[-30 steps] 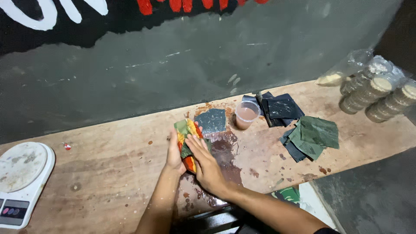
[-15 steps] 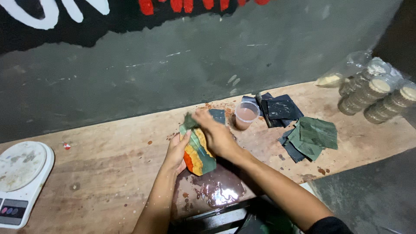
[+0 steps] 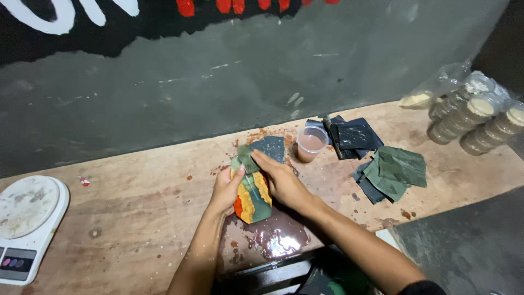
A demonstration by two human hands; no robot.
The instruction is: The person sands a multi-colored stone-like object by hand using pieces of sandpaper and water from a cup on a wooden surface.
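Near the front edge of the wooden worktop (image 3: 136, 218), a flat multicoloured slab (image 3: 254, 199) banded in orange, yellow and green is held steady by the left hand (image 3: 224, 191), whose grip is closed on its left edge. A dark sandpaper sheet (image 3: 248, 160) is pressed onto the slab's top end by the right hand (image 3: 281, 183), fingers flat and together. Wet sanding appears to be in hand; the next stroke calls for even pressure along the slab. Below the slab a glossy reddish puddle (image 3: 278, 240) is seen. Right of the slab stand a small translucent cup (image 3: 311, 145) and curled abrasive sheets (image 3: 390, 169).
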